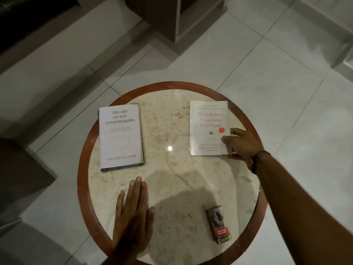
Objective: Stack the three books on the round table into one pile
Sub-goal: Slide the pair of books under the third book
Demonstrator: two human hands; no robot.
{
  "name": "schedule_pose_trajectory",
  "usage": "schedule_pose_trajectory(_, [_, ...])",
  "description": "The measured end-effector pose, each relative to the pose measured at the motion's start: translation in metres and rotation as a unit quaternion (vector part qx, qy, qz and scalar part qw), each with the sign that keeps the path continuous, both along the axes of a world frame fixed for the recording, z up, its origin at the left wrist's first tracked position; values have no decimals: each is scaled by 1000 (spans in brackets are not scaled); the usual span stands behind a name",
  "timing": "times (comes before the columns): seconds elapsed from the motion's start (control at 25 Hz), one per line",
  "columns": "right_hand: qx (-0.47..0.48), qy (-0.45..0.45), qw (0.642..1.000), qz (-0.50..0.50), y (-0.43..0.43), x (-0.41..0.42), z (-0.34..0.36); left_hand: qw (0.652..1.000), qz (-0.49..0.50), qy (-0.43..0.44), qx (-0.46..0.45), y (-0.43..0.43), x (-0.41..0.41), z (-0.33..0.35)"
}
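On the round marble table point(172, 104), a white book titled "The Art of Not Overthinking" point(120, 136) lies flat at the left. A dark edge shows beneath it, and I cannot tell whether that is another book. At the right lies a white book with red lettering point(207, 127). My right hand point(241, 144) grips this book's lower right edge, thumb on the cover and fingers at the side. My left hand point(133, 213) rests flat on the table below the left book, fingers together, holding nothing. No third book is plainly in view.
A small printed pack point(219, 224) lies near the table's front right. The table has a red-brown wooden rim point(82, 169). White floor tiles surround it, with dark furniture point(23, 169) at the left and a cabinet point(172, 18) beyond.
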State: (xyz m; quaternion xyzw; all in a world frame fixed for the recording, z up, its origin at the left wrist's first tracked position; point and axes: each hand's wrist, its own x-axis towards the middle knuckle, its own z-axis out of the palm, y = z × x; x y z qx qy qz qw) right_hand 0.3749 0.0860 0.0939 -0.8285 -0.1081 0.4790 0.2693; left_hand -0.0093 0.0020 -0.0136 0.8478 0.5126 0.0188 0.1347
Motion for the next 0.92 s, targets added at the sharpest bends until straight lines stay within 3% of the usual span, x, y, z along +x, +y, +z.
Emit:
schedule_pose_trajectory(0.24, [124,47,991,-9,4,-70,41,999,15,-16,-29,2,3,-3])
schedule_pose_trajectory(0.52, [134,142,979,53,68,-207,15,998,42,-51,-23,4,6,-1])
schedule_pose_trajectory(0.6, [125,103,984,69,77,-226,3,997,42,-60,-10,3,5,-4])
schedule_pose_trajectory(0.76, [68,-91,987,114,80,-234,-18,999,33,-38,-5,2,6,-4])
schedule_pose_trajectory(0.92, [25,-154,974,162,80,-229,-23,994,29,-91,-53,5,3,10])
